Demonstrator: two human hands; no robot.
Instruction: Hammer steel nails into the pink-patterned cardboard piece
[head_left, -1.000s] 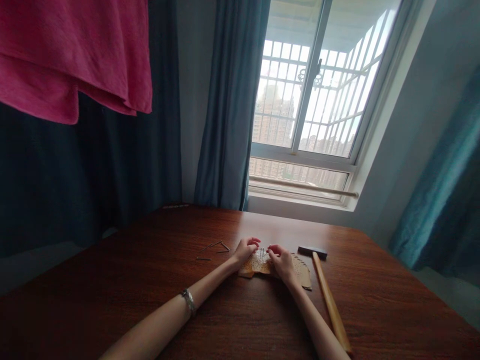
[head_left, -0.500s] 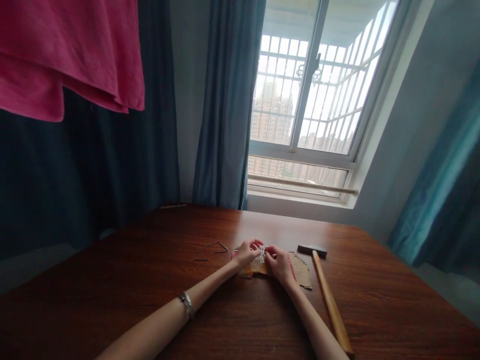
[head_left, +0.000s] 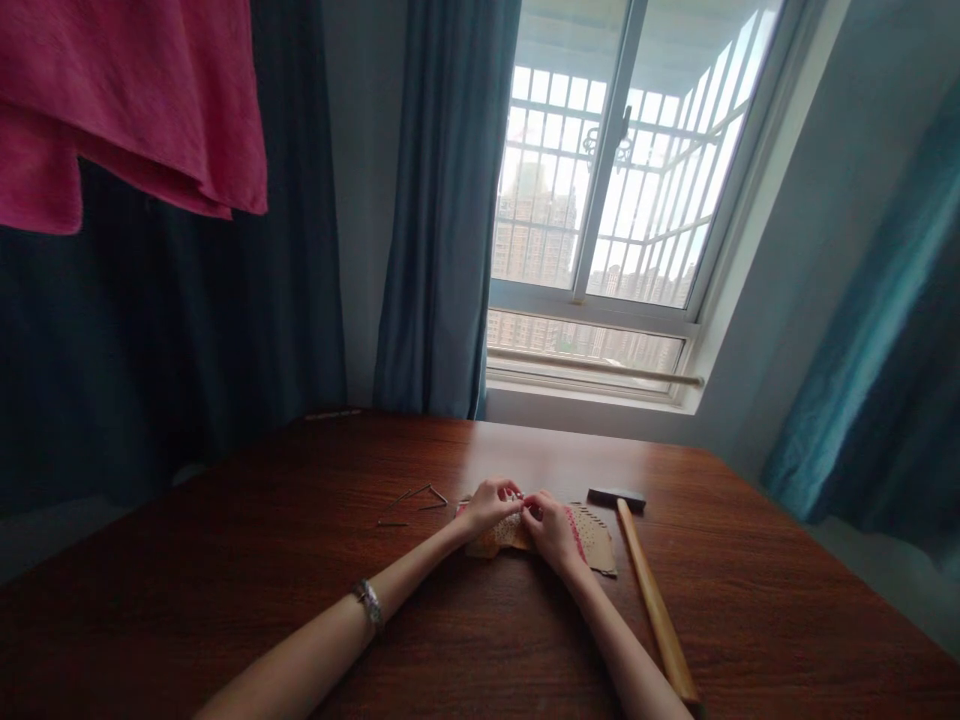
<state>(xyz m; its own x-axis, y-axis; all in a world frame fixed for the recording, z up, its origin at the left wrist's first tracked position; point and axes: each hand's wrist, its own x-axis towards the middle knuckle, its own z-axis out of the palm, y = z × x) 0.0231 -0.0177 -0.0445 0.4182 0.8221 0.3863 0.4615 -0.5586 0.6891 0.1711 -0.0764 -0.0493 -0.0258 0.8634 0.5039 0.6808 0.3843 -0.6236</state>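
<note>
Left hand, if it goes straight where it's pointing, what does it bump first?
Probably the right hand: the left hand points at it, fingertips almost touching, above the tan piece.

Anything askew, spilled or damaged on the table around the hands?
Nothing stands out. The left hand and right hand meet over the tan punched piece; the mallet and thin metal rods lie beside it.

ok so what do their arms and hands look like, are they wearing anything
Both forearms are bare, with no sleeves in view and no gloves. The wrist of the left hand carries a silvery band, either a bracelet or a watch. The right hand and its wrist show nothing worn. The fingers are too small in the picture to tell whether there are rings.
</note>
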